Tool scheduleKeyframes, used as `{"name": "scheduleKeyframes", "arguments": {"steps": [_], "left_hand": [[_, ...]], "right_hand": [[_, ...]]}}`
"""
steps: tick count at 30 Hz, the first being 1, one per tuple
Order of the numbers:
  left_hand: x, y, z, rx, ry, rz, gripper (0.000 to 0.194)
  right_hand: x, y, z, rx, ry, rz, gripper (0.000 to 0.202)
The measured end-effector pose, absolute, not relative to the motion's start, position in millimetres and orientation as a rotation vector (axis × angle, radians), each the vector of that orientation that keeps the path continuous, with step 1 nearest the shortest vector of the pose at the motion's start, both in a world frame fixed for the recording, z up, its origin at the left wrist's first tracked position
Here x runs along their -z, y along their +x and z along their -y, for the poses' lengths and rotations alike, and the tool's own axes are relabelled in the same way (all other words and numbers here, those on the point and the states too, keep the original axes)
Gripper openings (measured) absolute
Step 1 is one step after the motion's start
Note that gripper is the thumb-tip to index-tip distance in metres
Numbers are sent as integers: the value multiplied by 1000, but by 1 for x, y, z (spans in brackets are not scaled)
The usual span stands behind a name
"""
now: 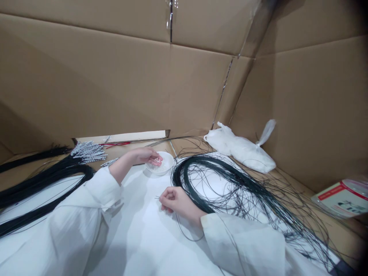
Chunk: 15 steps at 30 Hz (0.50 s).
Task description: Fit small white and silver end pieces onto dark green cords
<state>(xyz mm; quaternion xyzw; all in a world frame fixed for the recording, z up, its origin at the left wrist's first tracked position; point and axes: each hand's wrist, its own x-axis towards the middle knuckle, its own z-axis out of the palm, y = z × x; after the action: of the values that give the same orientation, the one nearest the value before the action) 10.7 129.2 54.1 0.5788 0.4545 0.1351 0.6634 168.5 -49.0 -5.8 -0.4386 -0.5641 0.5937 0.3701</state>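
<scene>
My left hand (147,155) reaches over a shallow white bowl (161,173). Its fingers are drawn together at small whitish beads (157,162), some of them against the fingertips. Lower and to the right, my right hand (174,200) pinches a thin dark cord (189,239). A short end sticks out left of the fingertips, while the rest loops below the wrist. Right behind that hand lies a large coil of dark cords (212,159), with many loose strands.
At the left, bundles of dark cords (34,186) end in a cluster of grey-white beaded tips (89,151). A tied white plastic bag (244,151) lies at the back right, near a printed package (342,199). Cardboard walls (115,84) enclose the white work surface (138,237).
</scene>
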Motion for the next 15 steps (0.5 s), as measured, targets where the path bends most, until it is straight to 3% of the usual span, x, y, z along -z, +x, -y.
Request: {"name": "scheduleKeyframes", "arguments": {"steps": [6,15], "left_hand": [[-54,14,-127,-314,1333,-1012,10],[-82,1,-96,-373,1470,-1003,24]], "right_hand": [[4,169,50,-1522,-1139,1438,13],[3,169,49,-1538,-1129,1445,14]]}}
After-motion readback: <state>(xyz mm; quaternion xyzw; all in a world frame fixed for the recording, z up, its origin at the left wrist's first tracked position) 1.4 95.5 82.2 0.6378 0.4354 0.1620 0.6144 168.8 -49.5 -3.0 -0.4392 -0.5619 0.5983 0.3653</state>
